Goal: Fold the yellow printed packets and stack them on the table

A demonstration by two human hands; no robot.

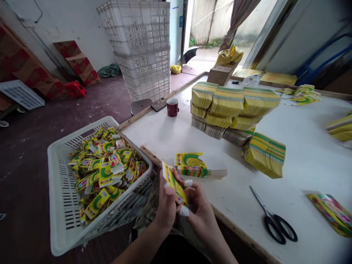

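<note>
Between my two hands is a small yellow printed carton [176, 186], tilted, with a white flap at its upper end. My left hand [166, 205] grips its left side, thumb on the front. My right hand [197, 205] pinches the lower right end; white tape wraps its thumb and a finger. Just beyond, on the white table [299, 161], lies a fanned stack of flat yellow cartons [192, 165]. At my left a white plastic crate [59, 205] holds many yellow cartons [106, 172] in a loose heap.
Black-handled scissors [271, 220] lie on the table at right, near a colourful packet [334, 212]. Bundled flat cartons [228, 102] are piled behind, with one bundle [265, 154] in front. A maroon mug [172, 107] and phone [158, 104] sit near the left edge. Stacked crates [143, 47] stand beyond.
</note>
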